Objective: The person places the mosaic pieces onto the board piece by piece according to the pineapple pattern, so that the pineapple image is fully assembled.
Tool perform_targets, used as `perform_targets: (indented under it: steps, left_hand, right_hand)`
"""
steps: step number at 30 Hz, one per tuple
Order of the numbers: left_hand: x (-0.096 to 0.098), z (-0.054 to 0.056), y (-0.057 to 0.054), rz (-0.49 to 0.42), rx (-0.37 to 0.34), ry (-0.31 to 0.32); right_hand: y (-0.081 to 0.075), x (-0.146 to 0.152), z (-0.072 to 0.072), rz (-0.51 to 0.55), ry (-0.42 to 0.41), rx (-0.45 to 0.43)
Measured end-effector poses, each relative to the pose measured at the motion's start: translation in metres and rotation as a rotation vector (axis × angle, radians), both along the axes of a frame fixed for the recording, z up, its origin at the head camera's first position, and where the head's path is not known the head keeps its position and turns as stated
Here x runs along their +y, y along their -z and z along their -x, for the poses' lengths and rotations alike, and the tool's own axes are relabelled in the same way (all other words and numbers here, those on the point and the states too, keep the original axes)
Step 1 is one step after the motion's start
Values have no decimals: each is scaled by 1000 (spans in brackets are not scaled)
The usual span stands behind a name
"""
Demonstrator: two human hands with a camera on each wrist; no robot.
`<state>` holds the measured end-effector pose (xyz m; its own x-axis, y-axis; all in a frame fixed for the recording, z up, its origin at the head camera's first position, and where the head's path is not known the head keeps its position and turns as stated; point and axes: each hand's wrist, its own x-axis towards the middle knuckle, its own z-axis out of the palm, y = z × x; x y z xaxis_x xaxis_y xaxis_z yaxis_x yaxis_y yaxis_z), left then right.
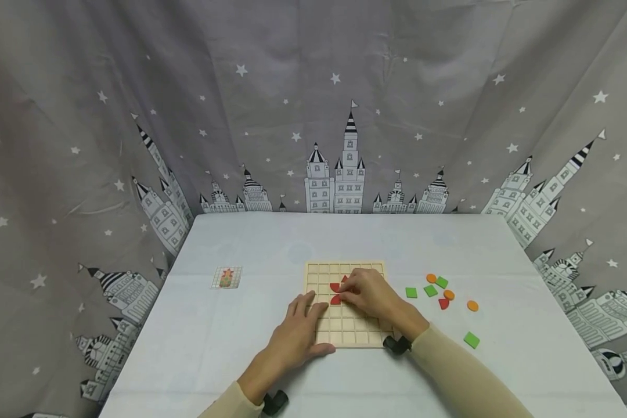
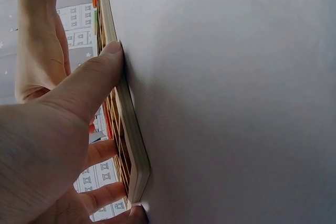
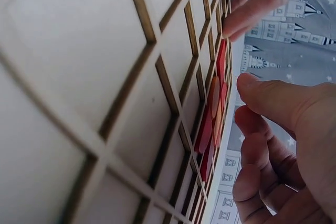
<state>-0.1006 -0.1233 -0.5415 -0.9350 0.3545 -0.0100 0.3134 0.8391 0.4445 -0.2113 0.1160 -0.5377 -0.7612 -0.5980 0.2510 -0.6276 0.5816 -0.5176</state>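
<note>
Red pieces (image 1: 335, 288) lie on the wooden board (image 1: 349, 325), just beside the right hand's (image 1: 368, 290) bent fingers; whether these grip anything cannot be told. The left hand (image 1: 296, 337), fingers spread, touches the board's left edge.

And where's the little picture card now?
In the head view, the picture card lies on the left side of the white table, to the left of the wooden board.

- Before you, the grid board (image 1: 350, 325) lies on the table (image 1: 188, 348); the curtain (image 1: 271, 145) hangs behind.
- A card (image 1: 227, 277) lies left of the board, loose pieces (image 1: 431, 290) right.
- Other pieces (image 1: 335, 287) sit on it, just beside your right hand (image 1: 368, 293).
</note>
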Motion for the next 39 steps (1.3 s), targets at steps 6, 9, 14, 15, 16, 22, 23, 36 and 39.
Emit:
perform_targets:
  steps: [6, 9, 14, 15, 16, 22, 23, 36, 39]
  left_hand:
    - [1, -2, 2, 0, 11, -4]
    - [1, -1, 2, 3, 12, -4]
    - [1, -1, 2, -4, 6, -5]
    - [1, -1, 2, -6, 5, -5]
    - [1, -2, 2, -7, 5, -6]
    - [1, -2, 2, -3, 11, -8]
    - [1, -2, 2, -3, 13, -9]
    - [2, -1, 1, 3, -3, -15]
    - [2, -1, 0, 9, -8, -22]
  right_hand:
    - [-1, 10, -4, -33, 52, 28]
    - [0, 18, -4, -36, 79, 27]
    - [0, 31, -5, -29, 135, -35]
    - [-1, 33, -5, -36, 154, -50]
    - [-1, 36, -5, -44, 172, -63]
    - [-2, 54, -7, -72, 231, -95]
    - [-2, 58, -7, -71, 231, -95]
    - [0, 109, -4, -83, 226, -105]
    - [1, 118, -3, -104, 233, -99]
